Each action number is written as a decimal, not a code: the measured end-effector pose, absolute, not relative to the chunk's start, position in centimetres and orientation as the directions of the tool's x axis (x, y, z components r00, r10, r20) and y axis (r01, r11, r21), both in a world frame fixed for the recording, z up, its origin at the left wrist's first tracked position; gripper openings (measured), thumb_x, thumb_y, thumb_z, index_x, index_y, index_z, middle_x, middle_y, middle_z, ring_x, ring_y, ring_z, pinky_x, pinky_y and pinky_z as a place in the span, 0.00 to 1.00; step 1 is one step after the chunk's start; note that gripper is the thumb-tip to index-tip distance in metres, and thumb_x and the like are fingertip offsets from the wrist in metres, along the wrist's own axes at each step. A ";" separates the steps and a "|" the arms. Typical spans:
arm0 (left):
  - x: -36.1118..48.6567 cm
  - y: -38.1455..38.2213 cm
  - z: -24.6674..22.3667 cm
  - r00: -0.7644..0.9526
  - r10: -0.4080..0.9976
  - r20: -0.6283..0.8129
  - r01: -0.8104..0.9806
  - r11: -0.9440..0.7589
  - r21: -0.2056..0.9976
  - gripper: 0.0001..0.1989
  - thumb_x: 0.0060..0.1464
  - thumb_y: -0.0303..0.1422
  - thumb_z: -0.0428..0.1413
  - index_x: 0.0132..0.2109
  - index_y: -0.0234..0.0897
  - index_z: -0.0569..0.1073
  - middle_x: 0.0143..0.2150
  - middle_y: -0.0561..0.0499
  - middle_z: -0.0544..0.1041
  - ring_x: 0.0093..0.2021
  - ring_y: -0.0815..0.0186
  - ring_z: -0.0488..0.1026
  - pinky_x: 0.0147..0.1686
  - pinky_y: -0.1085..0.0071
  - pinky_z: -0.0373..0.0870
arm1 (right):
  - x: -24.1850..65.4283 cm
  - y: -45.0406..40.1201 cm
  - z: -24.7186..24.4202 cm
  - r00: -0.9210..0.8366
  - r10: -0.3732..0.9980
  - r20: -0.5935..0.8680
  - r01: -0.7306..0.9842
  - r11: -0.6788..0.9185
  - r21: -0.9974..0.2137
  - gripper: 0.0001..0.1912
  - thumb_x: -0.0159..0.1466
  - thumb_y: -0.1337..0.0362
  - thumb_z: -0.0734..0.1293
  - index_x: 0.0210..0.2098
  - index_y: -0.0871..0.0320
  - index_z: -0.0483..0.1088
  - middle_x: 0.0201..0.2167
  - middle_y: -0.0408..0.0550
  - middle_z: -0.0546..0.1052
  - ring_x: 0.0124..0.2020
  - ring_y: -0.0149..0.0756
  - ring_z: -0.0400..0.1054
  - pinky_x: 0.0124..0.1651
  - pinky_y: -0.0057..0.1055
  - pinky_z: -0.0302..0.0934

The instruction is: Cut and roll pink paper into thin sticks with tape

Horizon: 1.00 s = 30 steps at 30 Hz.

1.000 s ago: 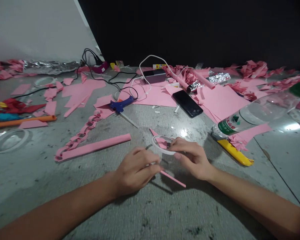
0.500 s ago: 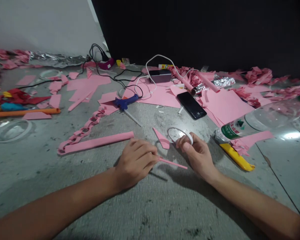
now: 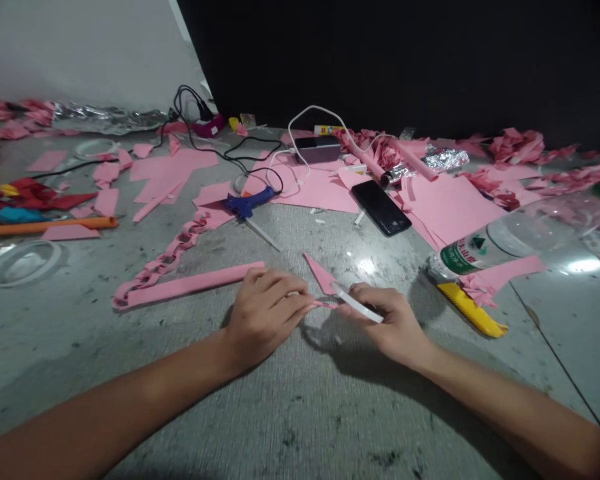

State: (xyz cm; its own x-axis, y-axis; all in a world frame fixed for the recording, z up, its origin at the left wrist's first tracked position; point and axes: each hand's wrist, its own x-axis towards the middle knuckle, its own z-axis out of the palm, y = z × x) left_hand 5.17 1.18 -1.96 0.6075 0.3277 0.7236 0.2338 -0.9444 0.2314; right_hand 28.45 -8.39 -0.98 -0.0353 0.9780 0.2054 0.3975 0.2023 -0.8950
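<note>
Firstly, the left hand [image 3: 270,313]: fingers curled, nearly closed, with a thin pink paper strip [image 3: 325,305] pinched at the fingertips. The strip is held between the two hands, above the streaked grey surface [image 3: 290,427]; whether its other end is gripped by the right hand [image 3: 393,323] cannot be told. The right hand: half curled, with a narrow white ring [image 3: 361,307] held tilted between thumb and fingers.

Containers: one clear plastic bottle with a green cap and green-and-white label [image 3: 485,248], placed at the right; its contents cannot be made out.

Counted singly: one pointed pink paper scrap [image 3: 320,273], laid just beyond the hands; one pink paper chain [image 3: 167,257]; one pink rolled paper tube [image 3: 195,283], set beside the left hand; one blue glue gun [image 3: 250,201]; one black smartphone [image 3: 381,208]; one yellow-handled cutter [image 3: 473,310], placed near the bottle; one orange tube [image 3: 80,225].

Counted as a pair: two white rings [image 3: 25,264], laid at the left, well apart.
</note>
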 end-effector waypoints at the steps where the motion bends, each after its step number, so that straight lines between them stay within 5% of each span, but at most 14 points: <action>1: 5.2 1.2 -1.9 0.614 0.331 0.717 0.238 -0.943 0.231 0.05 0.67 0.25 0.64 0.45 0.39 0.78 0.41 0.52 0.85 0.41 0.62 0.76 0.46 0.58 0.62 | 28.5 -8.4 -1.0 -0.033 0.977 0.212 0.408 0.207 -0.889 0.21 0.73 0.59 0.71 0.24 0.56 0.69 0.23 0.40 0.66 0.27 0.32 0.61 0.32 0.33 0.54; 11: 5.2 1.4 -2.2 0.657 0.353 0.665 0.243 -0.935 0.256 0.02 0.69 0.28 0.63 0.46 0.40 0.80 0.43 0.51 0.86 0.42 0.61 0.77 0.47 0.58 0.61 | 29.0 -8.1 -1.2 -0.028 0.961 0.274 0.429 0.259 -0.865 0.13 0.71 0.61 0.74 0.31 0.56 0.76 0.26 0.43 0.73 0.31 0.36 0.66 0.37 0.36 0.60; 19: 5.2 1.5 -2.3 0.599 0.432 0.674 0.265 -0.901 0.343 0.04 0.70 0.30 0.64 0.42 0.41 0.81 0.41 0.53 0.85 0.40 0.64 0.78 0.48 0.57 0.63 | 30.0 -8.3 -1.9 0.171 0.974 0.148 0.263 0.100 -0.960 0.28 0.76 0.47 0.67 0.24 0.56 0.71 0.19 0.41 0.64 0.22 0.31 0.56 0.26 0.35 0.50; 23: 5.7 1.4 -2.5 0.525 0.595 0.609 0.206 -0.783 0.587 0.06 0.68 0.33 0.66 0.39 0.42 0.83 0.40 0.53 0.84 0.40 0.65 0.79 0.45 0.60 0.69 | 29.9 -7.8 -2.1 0.283 0.945 0.162 0.254 0.089 -0.963 0.27 0.77 0.47 0.65 0.27 0.57 0.75 0.24 0.46 0.74 0.28 0.36 0.68 0.32 0.35 0.60; 27: 6.3 1.2 -2.8 0.474 0.780 0.408 0.066 -0.494 0.867 0.08 0.65 0.38 0.68 0.37 0.41 0.85 0.38 0.51 0.79 0.36 0.66 0.77 0.33 0.67 0.72 | 30.0 -7.0 -2.3 0.217 0.954 0.205 0.552 0.053 -0.832 0.18 0.72 0.49 0.73 0.32 0.56 0.79 0.23 0.43 0.76 0.26 0.36 0.67 0.39 0.39 0.64; 30: 6.5 1.2 -2.9 0.475 0.811 0.341 0.018 -0.396 0.918 0.08 0.63 0.37 0.68 0.35 0.41 0.85 0.34 0.52 0.78 0.33 0.67 0.74 0.32 0.68 0.71 | 30.6 -6.6 -2.4 0.130 0.930 0.344 0.735 0.143 -0.663 0.16 0.68 0.49 0.77 0.32 0.53 0.78 0.24 0.41 0.78 0.28 0.38 0.72 0.59 0.54 0.64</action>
